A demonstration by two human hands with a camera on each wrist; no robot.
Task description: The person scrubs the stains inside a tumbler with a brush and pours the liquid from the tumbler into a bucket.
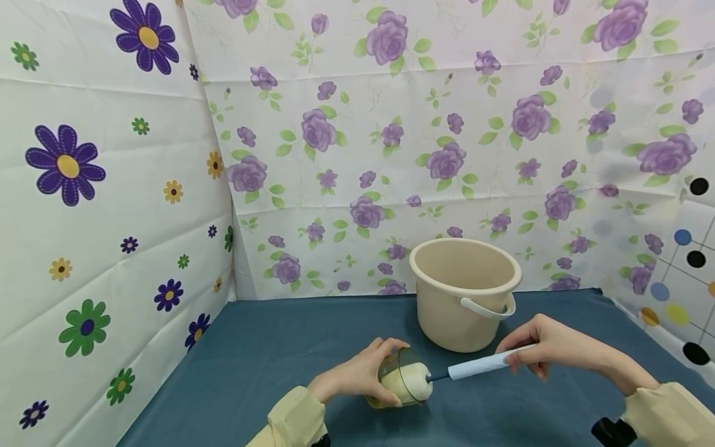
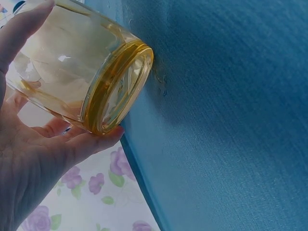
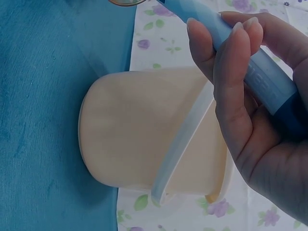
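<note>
My left hand [image 1: 360, 371] grips a clear amber-tinted glass [image 2: 62, 53], thumb on one side and fingers on the other. The glass is tipped on its side, mouth toward the right, held low over the blue cloth. Inside it sits the whitish sponge head [image 1: 416, 381] of a cup brush, partly sticking out at the mouth. A thin dark stem joins the sponge to a light blue brush handle [image 1: 478, 366]. My right hand [image 1: 553, 349] holds that handle near its far end, with fingertips and thumb around it in the right wrist view.
A cream bucket [image 1: 455, 320] with a white handle [image 1: 488, 310] stands behind the hands, toward the back right. Blue cloth [image 1: 279, 347] covers the table. Flowered sheets [image 1: 346, 248] hang at the back and sides.
</note>
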